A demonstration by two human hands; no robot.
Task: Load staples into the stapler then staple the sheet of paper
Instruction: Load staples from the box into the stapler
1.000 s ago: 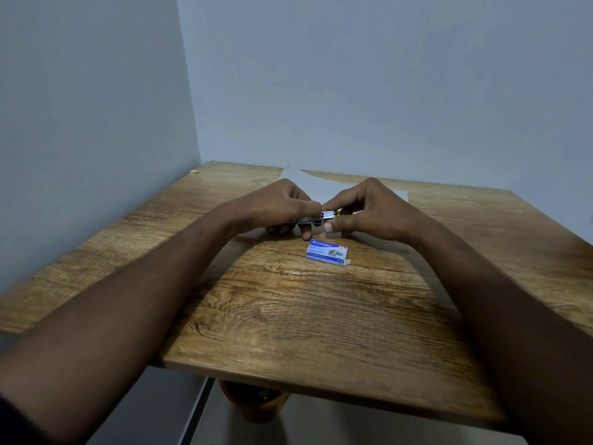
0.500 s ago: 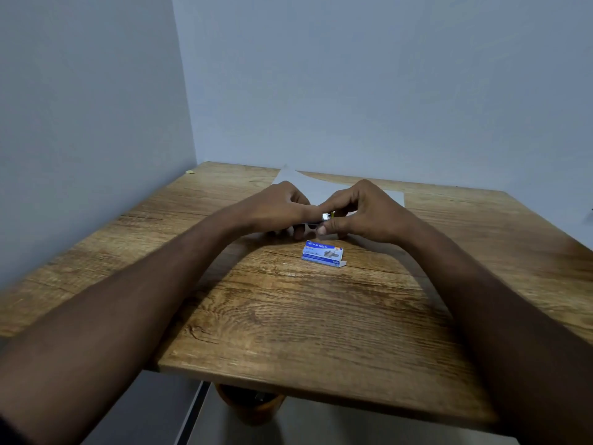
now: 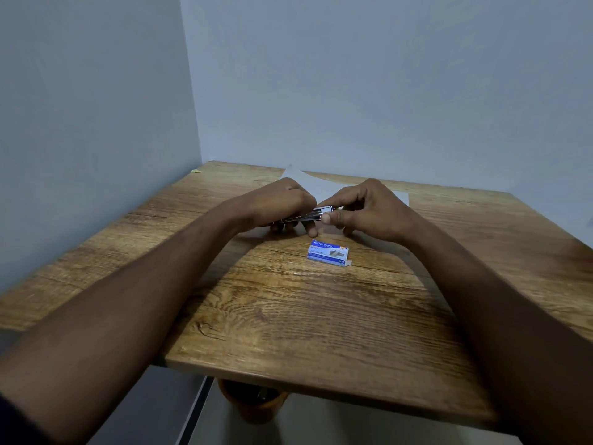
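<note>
A small metal stapler (image 3: 316,215) is held a little above the wooden table (image 3: 288,309), mostly hidden by my fingers. My left hand (image 3: 285,205) grips its rear part from above. My right hand (image 3: 365,208) pinches its shiny front end between thumb and forefinger. A small blue and white staple box (image 3: 328,250) lies on the table just in front of my hands, its end flap open. A white sheet of paper (image 3: 321,184) lies flat behind my hands, partly covered by them.
Grey walls close off the table at the left and back. A tiny yellow scrap (image 3: 195,170) sits at the far left corner. An orange-rimmed bin (image 3: 253,399) stands under the table's near edge.
Both hands stay on the stapler at the same spot. My right thumb and forefinger have shifted slightly along its front end, exposing more of the metal.
</note>
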